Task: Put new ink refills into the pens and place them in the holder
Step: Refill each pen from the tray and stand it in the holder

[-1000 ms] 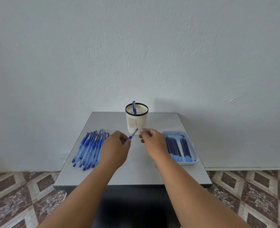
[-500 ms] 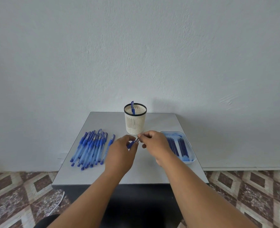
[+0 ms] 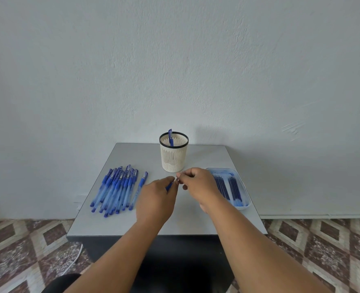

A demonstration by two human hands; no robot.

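Against a white wall point(image 3: 174, 60), grey table point(image 3: 191, 220) on patterned floor tiles point(image 3: 27, 246).

Both hands point(image 3: 175, 193) curled, fingertips meeting.

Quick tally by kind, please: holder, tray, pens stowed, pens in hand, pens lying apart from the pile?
Holder: 1
Tray: 1
Pen in holder: 1
Pen in hand, gripped by left hand and right hand: 1
Pen apart from pile: 1
Total: 5
Pile and refills overlap; uncounted.
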